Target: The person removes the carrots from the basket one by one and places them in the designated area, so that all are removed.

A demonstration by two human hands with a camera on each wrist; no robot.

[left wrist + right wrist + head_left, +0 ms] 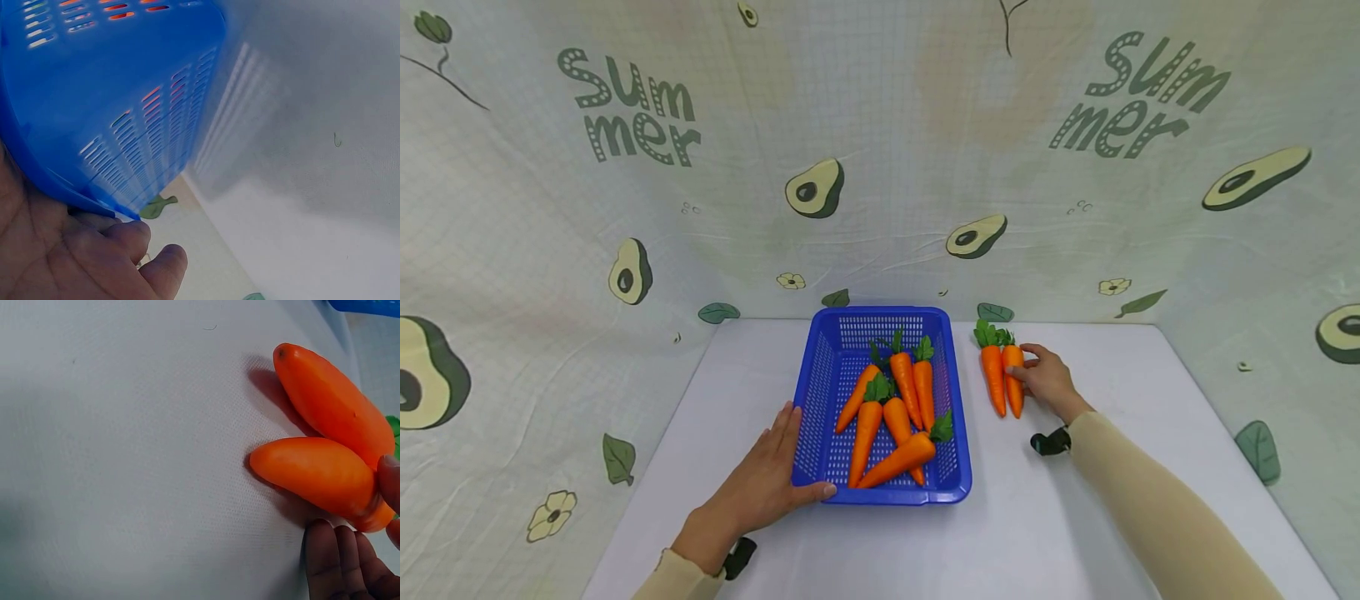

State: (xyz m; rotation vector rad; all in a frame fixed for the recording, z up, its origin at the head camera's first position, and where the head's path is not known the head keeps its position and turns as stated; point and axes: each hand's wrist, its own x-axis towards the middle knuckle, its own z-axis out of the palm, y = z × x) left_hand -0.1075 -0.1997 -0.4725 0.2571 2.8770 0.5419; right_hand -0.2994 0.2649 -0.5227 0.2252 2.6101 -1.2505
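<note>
A blue plastic basket (pixel 957 400) with slotted walls holds several orange carrots (pixel 867 433) with green leafy tops. My left hand (pixel 760 479) rests against its near left corner, fingers straight along the outer left side and thumb over the front rim. In the left wrist view the palm (pixel 56 256) lies just under the basket's rim. To the right of the basket, two carrots lie side by side on the table. My right hand (pixel 1047 379) pinches the right-hand carrot (pixel 319 472) between thumb and fingers. The left-hand carrot (pixel 331 400) lies against it.
The white table (pixel 880 550) extends around the basket on every side. Behind it and at both sides hangs a pale cloth (pixel 895 108) printed with avocados, leaves and lettering. A black band (pixel 1051 442) shows at the right wrist.
</note>
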